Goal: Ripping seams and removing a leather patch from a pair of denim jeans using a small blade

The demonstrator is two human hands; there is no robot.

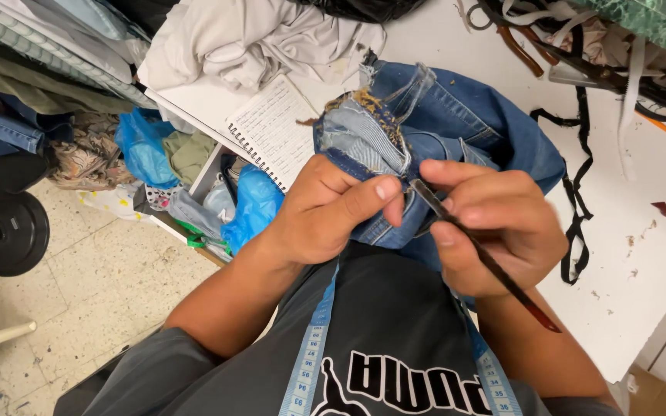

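From my feed, the jeans (456, 115) are mid blue with a paler inside-out patch and frayed tan-yellow threads. The tool (495, 266) over them is dark, going reddish at its tail. Left of the jeans there's a white lined notebook (271, 131) and bright blue plastic bags (252, 204). The tape measure (310, 354) below is light blue.

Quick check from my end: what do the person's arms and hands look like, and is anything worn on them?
Both arms are bare from short dark grey sleeves down. The left hand and right hand wear no gloves, and no rings, watch or bracelets show. The fingers have short nails. A light blue measuring tape hangs from the neck over the dark shirt.
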